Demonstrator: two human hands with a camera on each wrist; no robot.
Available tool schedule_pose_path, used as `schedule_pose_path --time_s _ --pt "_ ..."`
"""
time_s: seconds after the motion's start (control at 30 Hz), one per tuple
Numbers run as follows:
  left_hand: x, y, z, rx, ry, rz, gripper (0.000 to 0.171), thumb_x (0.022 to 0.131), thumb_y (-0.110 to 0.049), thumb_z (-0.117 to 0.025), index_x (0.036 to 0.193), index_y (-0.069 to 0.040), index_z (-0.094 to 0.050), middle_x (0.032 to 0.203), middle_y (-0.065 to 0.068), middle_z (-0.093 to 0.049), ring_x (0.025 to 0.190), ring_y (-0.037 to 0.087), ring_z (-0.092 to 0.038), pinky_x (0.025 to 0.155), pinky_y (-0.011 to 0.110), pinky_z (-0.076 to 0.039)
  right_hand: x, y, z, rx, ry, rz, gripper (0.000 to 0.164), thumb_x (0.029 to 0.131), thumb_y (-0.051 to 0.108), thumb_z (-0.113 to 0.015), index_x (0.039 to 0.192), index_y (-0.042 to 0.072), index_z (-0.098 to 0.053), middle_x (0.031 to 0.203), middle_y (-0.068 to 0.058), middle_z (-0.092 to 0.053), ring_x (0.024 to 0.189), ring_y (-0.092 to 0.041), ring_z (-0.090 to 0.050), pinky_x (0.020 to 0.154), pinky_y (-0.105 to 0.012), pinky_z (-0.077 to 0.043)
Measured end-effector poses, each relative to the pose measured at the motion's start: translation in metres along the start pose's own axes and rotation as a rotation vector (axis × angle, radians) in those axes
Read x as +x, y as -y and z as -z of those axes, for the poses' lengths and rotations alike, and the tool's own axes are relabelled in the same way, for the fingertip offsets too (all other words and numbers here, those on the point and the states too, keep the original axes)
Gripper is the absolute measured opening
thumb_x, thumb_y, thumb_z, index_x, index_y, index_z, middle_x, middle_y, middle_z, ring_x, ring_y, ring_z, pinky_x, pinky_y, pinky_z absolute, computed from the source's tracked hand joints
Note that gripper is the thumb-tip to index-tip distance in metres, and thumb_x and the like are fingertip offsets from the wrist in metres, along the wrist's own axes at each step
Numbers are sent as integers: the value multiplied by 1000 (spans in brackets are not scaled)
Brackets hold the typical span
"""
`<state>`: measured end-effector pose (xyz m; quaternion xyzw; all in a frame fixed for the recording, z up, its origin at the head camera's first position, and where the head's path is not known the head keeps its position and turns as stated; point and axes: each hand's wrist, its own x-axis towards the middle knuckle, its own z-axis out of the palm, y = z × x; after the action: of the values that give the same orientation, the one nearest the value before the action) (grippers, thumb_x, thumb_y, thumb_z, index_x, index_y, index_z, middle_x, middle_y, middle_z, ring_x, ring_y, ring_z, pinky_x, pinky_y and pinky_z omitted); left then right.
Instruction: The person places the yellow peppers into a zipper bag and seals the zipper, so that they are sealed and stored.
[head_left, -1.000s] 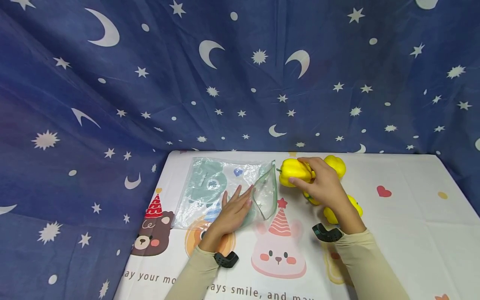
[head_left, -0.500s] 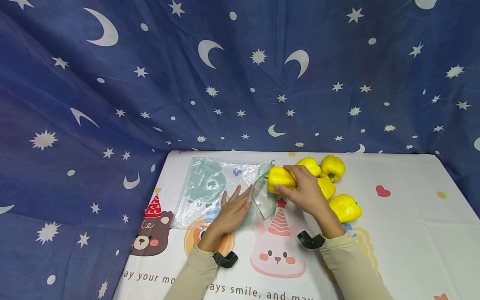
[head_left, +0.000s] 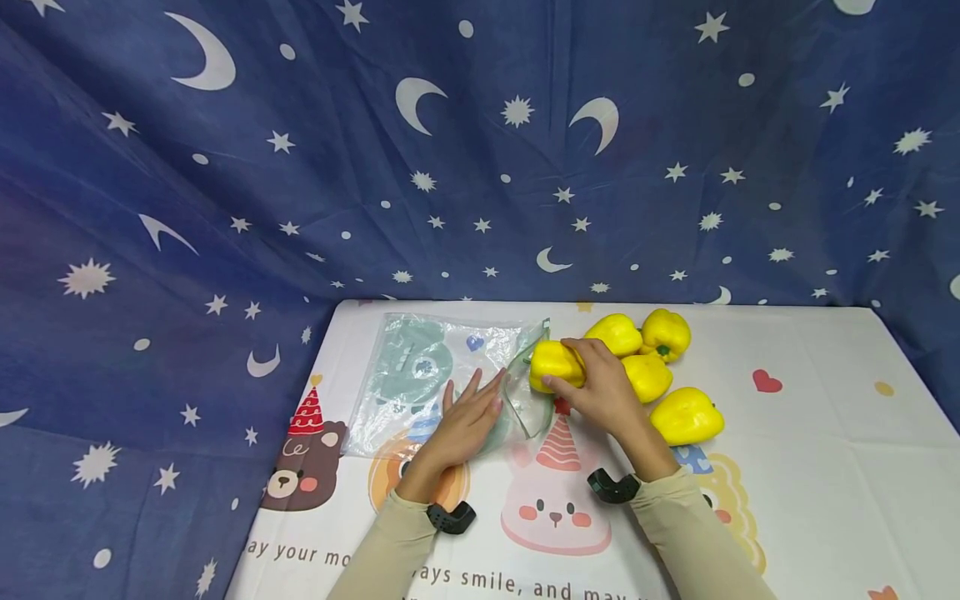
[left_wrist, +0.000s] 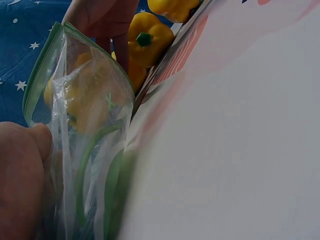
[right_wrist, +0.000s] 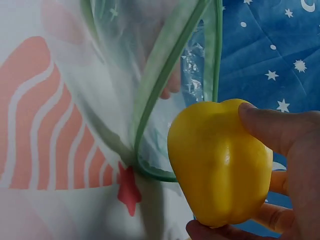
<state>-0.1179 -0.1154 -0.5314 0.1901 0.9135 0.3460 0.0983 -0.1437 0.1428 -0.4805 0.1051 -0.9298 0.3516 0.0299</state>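
Note:
My right hand (head_left: 600, 392) grips a yellow bell pepper (head_left: 555, 367), its thumb on one side and its fingers on the other. The green stem points left at the mouth of a clear zip bag (head_left: 405, 367) lying on the table. In the right wrist view the pepper (right_wrist: 220, 160) is beside the bag's green-edged opening (right_wrist: 150, 95), which gapes. My left hand (head_left: 465, 425) rests on the bag with fingers spread, near that opening. In the left wrist view the left thumb (left_wrist: 42, 142) touches the bag's edge, and the held pepper shows through the plastic.
Several yellow bell peppers lie to the right of my right hand, among them a near one (head_left: 688, 416) and a far one (head_left: 666, 333). A printed cloth (head_left: 817, 467) covers the table. A blue star-patterned curtain (head_left: 480, 167) hangs behind it and to the left.
My right hand has carried the pepper left and slightly nearer, from beside the other peppers to the bag's mouth. My left hand and the bag have stayed in place.

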Motion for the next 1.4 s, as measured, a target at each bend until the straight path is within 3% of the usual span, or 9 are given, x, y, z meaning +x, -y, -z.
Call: schedule_pose_path --time_s 0.37,1.1,1.4 --pt "0 0 1 -8 7 5 55 112 -48 -19 162 -28 -28 167 -14 -23 161 25 -6 122 63 14 -1 -7 -9 -7 -26 2 68 86 42 -80 140 8 -57 134 -20 -59 121 -39 -59 107 -57 -47" --pt "0 1 0 -19 7 2 54 111 -50 -19 162 -32 -26 168 -15 -21 161 24 -6 121 63 15 -3 -12 -16 32 -7 -13 70 87 45 -81 143 13 -56 141 -20 -53 126 -39 -56 110 -58 -44" --pt "1 2 0 -40 -6 -2 54 112 -48 -20 162 -30 -25 167 -14 -24 161 24 -8 122 62 14 -5 -15 -13 57 41 2 60 98 38 -67 150 12 -52 141 -21 -48 125 -38 -52 109 -56 -43"
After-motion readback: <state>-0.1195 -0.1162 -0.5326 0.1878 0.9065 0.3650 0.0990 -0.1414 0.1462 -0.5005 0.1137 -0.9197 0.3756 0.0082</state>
